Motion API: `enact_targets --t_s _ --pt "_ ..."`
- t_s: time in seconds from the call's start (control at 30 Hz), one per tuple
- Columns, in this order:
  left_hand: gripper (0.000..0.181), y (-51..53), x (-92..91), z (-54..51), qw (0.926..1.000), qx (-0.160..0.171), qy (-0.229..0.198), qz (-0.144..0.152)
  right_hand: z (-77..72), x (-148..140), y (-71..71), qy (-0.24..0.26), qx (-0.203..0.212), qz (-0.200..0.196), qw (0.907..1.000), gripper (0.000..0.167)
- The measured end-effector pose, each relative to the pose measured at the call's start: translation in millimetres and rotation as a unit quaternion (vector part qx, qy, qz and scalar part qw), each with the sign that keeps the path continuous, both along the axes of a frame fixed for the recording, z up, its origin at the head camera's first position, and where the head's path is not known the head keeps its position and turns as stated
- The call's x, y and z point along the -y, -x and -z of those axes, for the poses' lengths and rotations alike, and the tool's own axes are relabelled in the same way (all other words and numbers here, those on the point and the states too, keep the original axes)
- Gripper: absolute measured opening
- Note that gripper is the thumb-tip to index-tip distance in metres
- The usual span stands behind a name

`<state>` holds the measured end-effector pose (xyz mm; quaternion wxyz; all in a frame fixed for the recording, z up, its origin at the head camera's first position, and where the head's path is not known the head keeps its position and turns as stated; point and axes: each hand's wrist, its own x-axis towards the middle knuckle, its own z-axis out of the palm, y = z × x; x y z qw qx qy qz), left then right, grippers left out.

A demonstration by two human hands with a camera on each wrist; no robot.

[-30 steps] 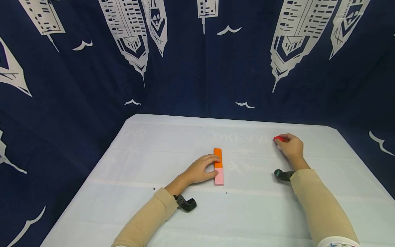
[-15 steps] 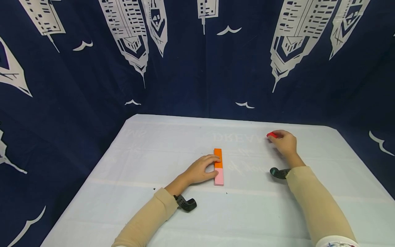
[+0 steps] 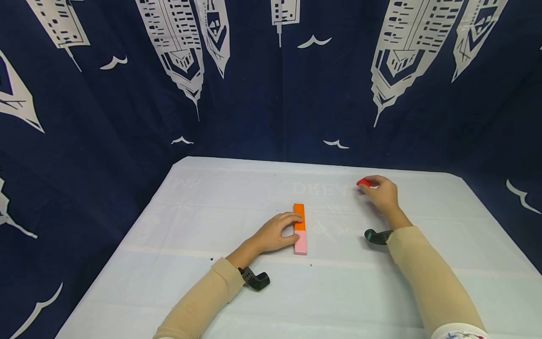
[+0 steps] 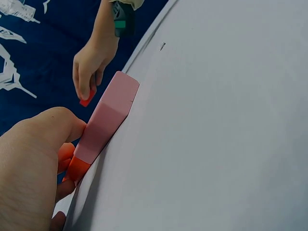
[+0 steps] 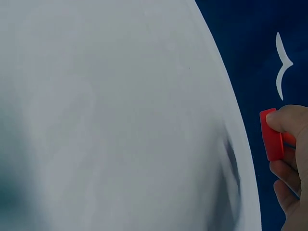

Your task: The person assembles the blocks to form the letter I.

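An orange block (image 3: 298, 209) and a pink block (image 3: 300, 247) lie end to end on the white table, the orange one farther away. My left hand (image 3: 273, 233) rests against them from the left: loosely bent fingertips touch the orange block, while the thumb touches the pink one. In the left wrist view the pink block (image 4: 108, 115) shows large beside the thumb. Farther back on the right, my right hand (image 3: 383, 194) pinches a small red block (image 3: 362, 182) between thumb and fingers. The right wrist view shows the thumb on the face of this red block (image 5: 272, 139).
A white cloth covers the table (image 3: 237, 188), with faint lettering showing on it. Behind and beside it hangs a dark blue curtain (image 3: 250, 117) with white building and bird prints. Tiny dark specks dot the cloth near the left forearm.
My right hand has moved left and slightly farther back, carrying the red block with it. The left hand and the two blocks under it have stayed in place.
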<state>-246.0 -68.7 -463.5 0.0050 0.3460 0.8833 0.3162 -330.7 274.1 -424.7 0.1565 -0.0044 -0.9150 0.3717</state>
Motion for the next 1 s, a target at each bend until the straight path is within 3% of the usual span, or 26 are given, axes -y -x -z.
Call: enact_targets --t_s 1.0 --pt "0.047 1.3 1.0 1.2 1.0 -0.004 0.005 0.001 -0.1 50.2 8.1 -0.014 -0.016 -0.092 0.9955 0.036"
